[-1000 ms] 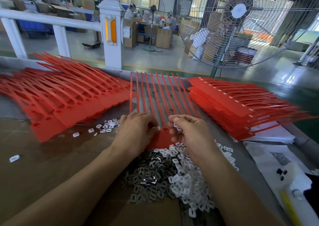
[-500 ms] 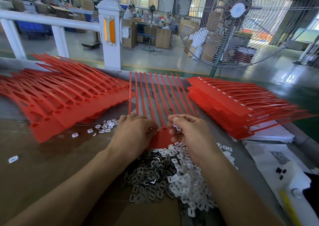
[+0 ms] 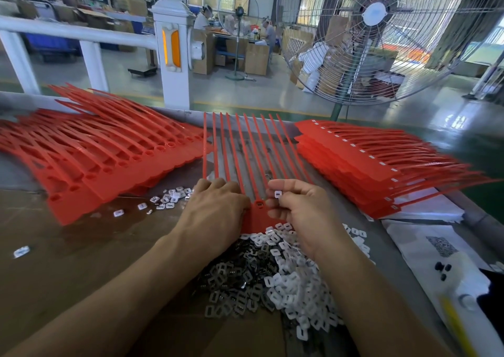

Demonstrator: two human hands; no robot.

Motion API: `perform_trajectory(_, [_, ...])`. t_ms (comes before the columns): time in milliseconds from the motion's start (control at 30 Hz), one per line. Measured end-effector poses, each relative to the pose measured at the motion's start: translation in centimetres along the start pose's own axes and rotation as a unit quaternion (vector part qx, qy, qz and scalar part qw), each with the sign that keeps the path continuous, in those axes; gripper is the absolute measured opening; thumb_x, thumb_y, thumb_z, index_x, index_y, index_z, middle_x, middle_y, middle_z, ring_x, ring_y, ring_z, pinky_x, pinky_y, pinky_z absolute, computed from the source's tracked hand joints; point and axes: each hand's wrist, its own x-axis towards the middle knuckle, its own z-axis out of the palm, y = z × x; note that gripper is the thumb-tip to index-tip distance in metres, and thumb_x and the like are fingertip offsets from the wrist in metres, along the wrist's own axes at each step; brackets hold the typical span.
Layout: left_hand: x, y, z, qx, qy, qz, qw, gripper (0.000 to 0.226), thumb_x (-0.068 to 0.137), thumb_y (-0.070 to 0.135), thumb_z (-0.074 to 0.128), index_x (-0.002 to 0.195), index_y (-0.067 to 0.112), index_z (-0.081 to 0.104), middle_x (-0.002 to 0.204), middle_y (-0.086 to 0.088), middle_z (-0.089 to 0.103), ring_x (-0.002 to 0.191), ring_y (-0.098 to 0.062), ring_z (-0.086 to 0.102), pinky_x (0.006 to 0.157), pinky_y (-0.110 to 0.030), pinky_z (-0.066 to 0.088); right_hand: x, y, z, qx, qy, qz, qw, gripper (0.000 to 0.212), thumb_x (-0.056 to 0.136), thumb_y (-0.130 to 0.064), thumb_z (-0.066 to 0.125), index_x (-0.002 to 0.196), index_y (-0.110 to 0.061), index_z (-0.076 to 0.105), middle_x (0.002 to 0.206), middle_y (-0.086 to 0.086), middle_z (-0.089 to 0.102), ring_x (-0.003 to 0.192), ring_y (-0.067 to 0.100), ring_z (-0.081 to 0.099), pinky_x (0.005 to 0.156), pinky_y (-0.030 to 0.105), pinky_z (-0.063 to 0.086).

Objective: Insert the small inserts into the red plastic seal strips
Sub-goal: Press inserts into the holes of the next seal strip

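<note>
A red seal strip sheet lies flat in front of me, its thin tails pointing away. My left hand presses down on the sheet's left part, fingers curled over it. My right hand pinches a small white insert between thumb and fingers, just above and right of a socket in the sheet. A heap of white and dark metal inserts lies below the hands.
Red strip sheets are stacked at left and at right. A few loose inserts lie by the left stack. White paper and a plastic bottle sit at right. A large fan stands behind the table.
My right hand has turned slightly, so the white insert in its fingertips now shows clearly. The left hand stays on the sheet.
</note>
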Motion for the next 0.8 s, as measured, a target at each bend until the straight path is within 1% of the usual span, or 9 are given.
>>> perform_trajectory(100, [-0.3, 0.2, -0.2, 0.017, -0.002, 0.009, 1.000, 0.029, 0.100, 0.032, 0.041, 0.117, 0.037, 0.064, 0.115, 0.013, 0.057, 0.111, -0.013, 0.049, 0.095, -0.033, 0.029, 0.0, -0.1, 0.0, 0.019, -0.009, 0.003, 1.000, 0.031, 0.096, 0.012, 0.055, 0.097, -0.010, 0.077, 0.091, 0.008, 0.080, 0.081, 0.023, 0.078, 0.067, 0.026, 0.060])
perform_trajectory(200, [-0.5, 0.1, -0.2, -0.004, -0.011, -0.001, 1.000, 0.030, 0.098, 0.031, 0.043, 0.120, 0.037, 0.063, 0.117, 0.014, 0.056, 0.113, -0.013, 0.047, 0.095, -0.033, 0.028, -0.2, -0.2, 0.0, 0.031, -0.023, 0.007, 0.999, 0.025, 0.096, 0.010, 0.059, 0.101, -0.007, 0.076, 0.094, 0.011, 0.080, 0.086, 0.026, 0.079, 0.067, 0.026, 0.061])
perform_trajectory(467, [-0.8, -0.5, -0.2, -0.061, -0.015, -0.012, 0.998, 0.033, 0.102, 0.039, 0.044, 0.130, 0.043, 0.061, 0.126, 0.017, 0.057, 0.122, -0.013, 0.045, 0.105, -0.036, 0.030, -0.7, -0.7, 0.1, 0.008, -0.013, -0.005, 1.000, 0.019, 0.097, 0.005, 0.064, 0.105, -0.008, 0.075, 0.099, 0.013, 0.079, 0.087, 0.025, 0.079, 0.069, 0.027, 0.062])
perform_trajectory(567, [-0.9, -0.5, -0.6, -0.077, 0.022, -0.008, 0.997, 0.031, 0.100, 0.037, 0.051, 0.128, 0.039, 0.063, 0.125, 0.016, 0.058, 0.120, -0.014, 0.047, 0.102, -0.036, 0.032, -1.0, -1.1, 0.2, 0.009, -0.014, -0.008, 1.000, 0.018, 0.098, 0.004, 0.064, 0.107, -0.009, 0.074, 0.100, 0.011, 0.080, 0.087, 0.023, 0.079, 0.069, 0.027, 0.062])
perform_trajectory(633, [-0.9, -0.2, -1.1, -0.099, 0.069, 0.000, 0.993, 0.027, 0.096, 0.037, 0.057, 0.121, 0.034, 0.067, 0.117, 0.014, 0.061, 0.114, -0.015, 0.051, 0.096, -0.035, 0.036, -1.1, -1.2, 0.3, 0.026, -0.008, -0.003, 1.000, 0.017, 0.099, 0.002, 0.064, 0.109, -0.008, 0.073, 0.098, 0.010, 0.080, 0.087, 0.022, 0.079, 0.068, 0.027, 0.062])
perform_trajectory(700, [-0.8, 0.3, -1.5, -0.126, 0.111, 0.016, 0.986, 0.023, 0.095, 0.040, 0.057, 0.113, 0.033, 0.069, 0.109, 0.014, 0.062, 0.106, -0.014, 0.054, 0.089, -0.034, 0.038, -1.2, -1.3, 0.5, 0.037, -0.009, 0.005, 0.999, 0.016, 0.099, 0.002, 0.063, 0.109, -0.008, 0.072, 0.095, 0.010, 0.080, 0.086, 0.023, 0.079, 0.068, 0.027, 0.062])
perform_trajectory(800, [-0.7, 0.9, -1.6, -0.131, 0.128, 0.058, 0.981, 0.016, 0.094, 0.038, 0.065, 0.109, 0.035, 0.071, 0.103, 0.015, 0.061, 0.099, -0.013, 0.054, 0.085, -0.035, 0.039, -1.3, -1.3, 0.9, 0.049, -0.022, 0.020, 0.998, 0.014, 0.098, 0.002, 0.065, 0.108, -0.005, 0.072, 0.095, 0.017, 0.079, 0.086, 0.026, 0.079, 0.068, 0.029, 0.063])
